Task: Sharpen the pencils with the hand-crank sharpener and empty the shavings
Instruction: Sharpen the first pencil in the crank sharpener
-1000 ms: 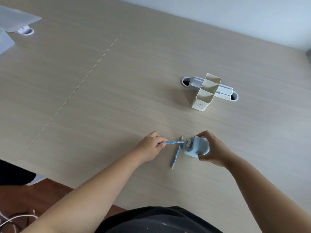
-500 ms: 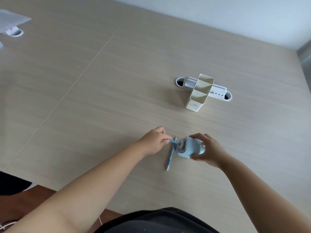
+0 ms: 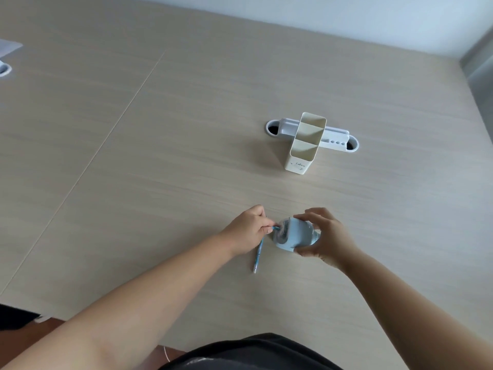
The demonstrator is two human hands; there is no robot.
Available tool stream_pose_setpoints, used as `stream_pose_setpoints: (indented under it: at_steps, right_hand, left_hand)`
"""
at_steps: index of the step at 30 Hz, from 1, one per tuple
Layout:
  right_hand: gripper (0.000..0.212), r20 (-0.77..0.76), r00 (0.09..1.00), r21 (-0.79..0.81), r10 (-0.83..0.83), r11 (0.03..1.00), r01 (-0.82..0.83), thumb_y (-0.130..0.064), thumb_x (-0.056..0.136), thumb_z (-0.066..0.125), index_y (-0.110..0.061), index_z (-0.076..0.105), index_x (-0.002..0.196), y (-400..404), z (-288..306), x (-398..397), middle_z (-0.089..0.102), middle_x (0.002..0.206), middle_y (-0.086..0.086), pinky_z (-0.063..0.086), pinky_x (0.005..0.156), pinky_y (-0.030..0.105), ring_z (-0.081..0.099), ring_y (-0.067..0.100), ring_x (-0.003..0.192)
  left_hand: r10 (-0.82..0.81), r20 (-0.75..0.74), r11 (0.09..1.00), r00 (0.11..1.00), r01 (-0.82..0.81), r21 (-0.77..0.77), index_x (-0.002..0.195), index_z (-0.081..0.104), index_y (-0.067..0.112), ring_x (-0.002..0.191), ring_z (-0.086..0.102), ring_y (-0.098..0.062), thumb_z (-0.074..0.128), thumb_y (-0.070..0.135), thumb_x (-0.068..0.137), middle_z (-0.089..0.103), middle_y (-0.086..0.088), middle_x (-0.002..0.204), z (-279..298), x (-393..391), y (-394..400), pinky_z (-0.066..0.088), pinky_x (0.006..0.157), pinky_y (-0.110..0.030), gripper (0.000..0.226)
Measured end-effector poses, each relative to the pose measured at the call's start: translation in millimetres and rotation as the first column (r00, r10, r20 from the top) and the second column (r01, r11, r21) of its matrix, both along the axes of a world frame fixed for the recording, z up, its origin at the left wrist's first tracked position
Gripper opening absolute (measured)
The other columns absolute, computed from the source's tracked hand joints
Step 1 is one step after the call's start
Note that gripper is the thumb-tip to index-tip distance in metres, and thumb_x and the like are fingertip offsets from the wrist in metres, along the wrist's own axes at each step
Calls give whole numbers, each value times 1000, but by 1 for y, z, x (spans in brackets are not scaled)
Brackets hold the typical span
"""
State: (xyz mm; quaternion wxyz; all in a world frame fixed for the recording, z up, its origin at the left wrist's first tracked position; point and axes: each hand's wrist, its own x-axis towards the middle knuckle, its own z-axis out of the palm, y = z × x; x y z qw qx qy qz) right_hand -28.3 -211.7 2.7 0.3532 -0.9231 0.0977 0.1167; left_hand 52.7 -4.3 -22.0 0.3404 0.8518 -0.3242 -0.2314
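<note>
A light blue hand-crank sharpener (image 3: 294,235) lies on the wooden table (image 3: 186,169), its grey front facing left. My right hand (image 3: 324,236) is wrapped around its body from the right. My left hand (image 3: 249,229) pinches a blue pencil (image 3: 275,228) whose tip sits in the sharpener's front hole; only a short stub of it shows between my fingers and the sharpener. A second blue pencil (image 3: 258,256) lies flat on the table just below my left hand, pointing toward me. The crank is hidden behind my right hand.
A cream pencil holder (image 3: 304,145) with two compartments stands beyond the sharpener, in front of a white cable grommet strip (image 3: 338,138) set in the table. Another grommet (image 3: 4,69) is at the far left. The table's near edge (image 3: 80,320) runs under my arms.
My left hand has pushed the pencil further into the sharpener, so less of it shows. My right hand has opened its fingers wider around the sharpener's body.
</note>
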Motion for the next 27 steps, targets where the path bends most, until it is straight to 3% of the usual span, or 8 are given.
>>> stream_pose_setpoints:
  at_steps: [5,8,10,13,17,20,22,27]
  right_hand:
    - [75,-10,1000,-3,-8,1000,8,-26,50,90,-39,58,116,-1,0,-1,34,136,-7,42,84,27,47,15,108]
    - [76,-1,1000,-26,17,1000,-17,-29,55,87,-43,53,122,0,-2,-6,28,141,-6,41,88,27,45,17,115]
    - [85,-15,999,-66,48,997,-49,-35,58,85,-47,42,129,1,-4,-11,22,146,-4,39,100,36,36,22,126]
    - [98,-86,994,-52,71,996,-75,-43,60,81,-51,22,138,-8,-3,-23,9,151,-9,26,107,48,19,23,132]
    - [65,-37,978,116,-205,971,208,-32,72,54,-40,39,134,-43,5,-41,28,147,0,23,107,43,25,23,131]
    - [45,32,963,-131,-268,954,270,-8,82,53,-30,58,121,-59,-7,-40,48,132,5,25,100,31,35,23,115]
    - [35,48,980,-267,-195,943,200,-16,88,54,-31,60,118,-57,-20,-34,51,127,3,29,99,36,38,27,114]
    - [28,-11,1000,-399,9,917,-13,-33,90,53,-37,57,117,-39,-47,-26,47,123,-2,33,93,40,37,28,110]
  left_hand:
    - [-37,-10,998,999,37,57,122,63,16,82,51,-22,54,15,94,43,-6,88,4,5,0,44,79,-31,29]
    - [-89,-26,982,996,92,163,138,46,27,92,53,-20,53,26,94,49,-2,98,11,11,3,45,85,-31,44]
    - [-126,-17,962,992,126,244,142,36,32,107,54,-19,56,37,90,53,0,114,16,19,6,44,94,-35,56]
    - [-209,43,909,977,178,376,143,25,39,124,44,-18,62,53,79,47,5,129,25,24,6,28,110,-46,76]
    - [-265,180,917,947,190,350,143,19,40,123,36,-19,67,60,66,35,8,132,35,8,-9,24,111,-47,93]
    - [-374,330,894,867,242,376,146,12,35,134,27,-21,70,60,61,27,5,144,31,-8,-35,17,115,-47,106]
    - [-410,330,855,850,232,464,147,8,31,139,22,-23,74,59,60,25,2,148,23,-14,-54,13,117,-44,113]
    - [-261,301,895,917,114,430,131,36,19,114,46,-23,77,37,67,46,-2,127,11,-23,-75,47,85,-35,78]
